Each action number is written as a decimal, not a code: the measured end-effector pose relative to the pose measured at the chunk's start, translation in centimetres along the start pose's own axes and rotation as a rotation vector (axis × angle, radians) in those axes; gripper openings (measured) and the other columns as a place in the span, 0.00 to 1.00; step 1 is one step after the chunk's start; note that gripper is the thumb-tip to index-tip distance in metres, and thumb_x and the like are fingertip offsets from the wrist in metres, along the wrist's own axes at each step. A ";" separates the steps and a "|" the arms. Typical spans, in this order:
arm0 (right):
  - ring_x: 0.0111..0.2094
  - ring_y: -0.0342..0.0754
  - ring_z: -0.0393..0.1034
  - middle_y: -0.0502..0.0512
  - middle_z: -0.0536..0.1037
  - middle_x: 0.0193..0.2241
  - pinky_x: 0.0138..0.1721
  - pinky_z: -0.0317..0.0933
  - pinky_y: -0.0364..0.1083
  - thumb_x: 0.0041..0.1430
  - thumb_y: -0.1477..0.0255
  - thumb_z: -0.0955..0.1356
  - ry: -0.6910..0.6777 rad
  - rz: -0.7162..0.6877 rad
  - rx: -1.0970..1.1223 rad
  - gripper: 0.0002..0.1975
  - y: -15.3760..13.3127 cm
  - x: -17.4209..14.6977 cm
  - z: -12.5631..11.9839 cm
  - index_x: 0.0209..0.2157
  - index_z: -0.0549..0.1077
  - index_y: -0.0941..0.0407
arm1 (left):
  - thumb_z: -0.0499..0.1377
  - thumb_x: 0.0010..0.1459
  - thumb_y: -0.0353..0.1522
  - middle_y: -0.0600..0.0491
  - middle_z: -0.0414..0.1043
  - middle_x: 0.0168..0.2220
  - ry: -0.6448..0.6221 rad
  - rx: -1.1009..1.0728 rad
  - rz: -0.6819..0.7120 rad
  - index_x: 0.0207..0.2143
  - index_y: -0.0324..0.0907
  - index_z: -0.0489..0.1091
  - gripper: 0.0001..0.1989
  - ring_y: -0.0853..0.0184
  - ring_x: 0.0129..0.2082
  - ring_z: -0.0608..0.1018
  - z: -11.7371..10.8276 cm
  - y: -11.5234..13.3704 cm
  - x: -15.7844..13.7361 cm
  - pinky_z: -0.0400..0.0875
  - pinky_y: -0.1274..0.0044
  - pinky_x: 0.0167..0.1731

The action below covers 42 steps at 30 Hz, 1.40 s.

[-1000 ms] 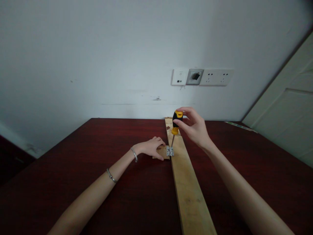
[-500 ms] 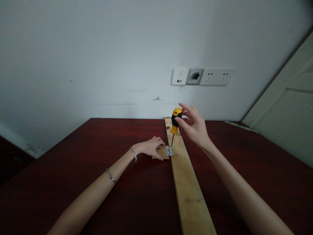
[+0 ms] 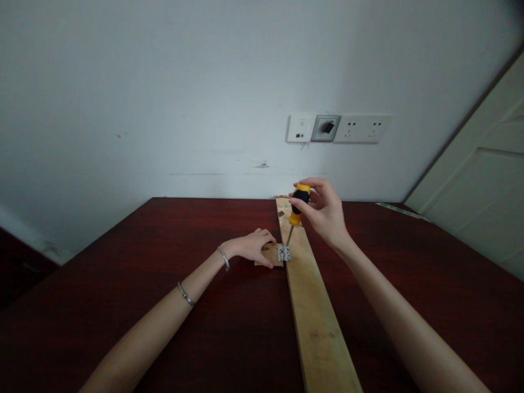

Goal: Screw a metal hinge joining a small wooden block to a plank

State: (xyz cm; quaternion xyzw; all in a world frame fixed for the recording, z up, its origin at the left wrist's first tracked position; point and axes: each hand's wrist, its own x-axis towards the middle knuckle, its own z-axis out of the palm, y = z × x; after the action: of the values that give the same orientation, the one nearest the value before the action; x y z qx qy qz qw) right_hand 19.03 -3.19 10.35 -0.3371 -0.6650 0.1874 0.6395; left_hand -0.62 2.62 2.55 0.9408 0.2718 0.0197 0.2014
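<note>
The screwdriver (image 3: pixel 297 207) stands tilted, tip on the small hinge (image 3: pixel 284 252) joining block (image 3: pixel 273 255) and plank (image 3: pixel 315 305). Right hand (image 3: pixel 325 213) pinches its rubbery handle; the left hand (image 3: pixel 251 246) presses flat on the light block, likely to slide on the tabletop (image 3: pixel 123 284).

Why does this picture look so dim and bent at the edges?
Head view: the light is soft and low, darkest in the corners; no glare; the wide lens bows the table edges and door frame. The right hand, screwdriver and hinge are small but fairly sharp.
</note>
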 end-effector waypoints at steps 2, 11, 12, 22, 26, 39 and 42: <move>0.41 0.48 0.72 0.53 0.73 0.44 0.39 0.72 0.49 0.54 0.66 0.70 -0.017 -0.021 -0.013 0.14 -0.1 0.0 -0.3 0.42 0.69 0.50 | 0.67 0.43 0.46 0.49 0.63 0.46 0.002 -0.003 -0.002 0.48 0.42 0.65 0.32 0.58 0.46 0.64 0.0 0.0 0.0 0.62 0.71 0.46; 0.46 0.50 0.70 0.55 0.73 0.48 0.45 0.70 0.53 0.58 0.68 0.68 -0.049 -0.046 -0.070 0.16 0.2 0.0 -0.7 0.49 0.70 0.48 | 0.67 0.44 0.47 0.49 0.63 0.46 -0.009 0.000 -0.009 0.48 0.42 0.65 0.32 0.58 0.47 0.64 0.0 0.0 0.0 0.61 0.71 0.47; 0.47 0.50 0.69 0.55 0.72 0.48 0.45 0.70 0.52 0.57 0.68 0.68 -0.041 -0.052 -0.077 0.17 0.3 0.0 -0.6 0.49 0.70 0.48 | 0.66 0.44 0.47 0.49 0.63 0.46 -0.012 0.001 -0.008 0.48 0.42 0.65 0.32 0.58 0.47 0.64 0.0 0.0 0.0 0.61 0.72 0.47; 0.53 0.52 0.66 0.54 0.70 0.51 0.51 0.66 0.56 0.60 0.67 0.66 -0.099 -0.053 -0.047 0.16 0.1 -0.2 -0.5 0.50 0.70 0.46 | 0.66 0.43 0.48 0.49 0.63 0.46 0.000 -0.005 0.001 0.48 0.43 0.65 0.32 0.58 0.46 0.64 0.2 -0.3 0.1 0.61 0.71 0.46; 0.51 0.51 0.68 0.52 0.73 0.52 0.51 0.66 0.56 0.60 0.67 0.65 -0.089 -0.034 -0.017 0.16 0.3 -0.2 -0.5 0.51 0.70 0.46 | 0.66 0.43 0.48 0.50 0.63 0.46 -0.006 -0.010 -0.008 0.48 0.43 0.65 0.32 0.58 0.46 0.64 0.2 -0.4 0.2 0.61 0.71 0.46; 0.49 0.51 0.69 0.52 0.73 0.49 0.49 0.66 0.55 0.57 0.68 0.68 -0.120 0.004 0.041 0.14 0.2 0.0 -0.7 0.47 0.70 0.47 | 0.67 0.44 0.47 0.49 0.63 0.45 -0.004 -0.009 -0.004 0.48 0.41 0.65 0.32 0.58 0.47 0.64 0.0 -0.1 0.0 0.62 0.71 0.46; 0.50 0.51 0.69 0.52 0.73 0.50 0.53 0.63 0.57 0.59 0.71 0.66 -0.139 0.020 0.068 0.16 0.2 0.0 -0.8 0.49 0.70 0.46 | 0.67 0.44 0.47 0.49 0.63 0.45 0.005 -0.007 0.004 0.48 0.41 0.65 0.31 0.58 0.46 0.64 0.1 -0.2 0.0 0.62 0.71 0.46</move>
State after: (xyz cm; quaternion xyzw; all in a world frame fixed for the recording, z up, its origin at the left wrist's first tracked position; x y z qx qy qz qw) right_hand 19.82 -3.18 10.29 -0.3080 -0.6978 0.2391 0.6009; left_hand -0.70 2.70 2.41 0.9407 0.2702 0.0232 0.2041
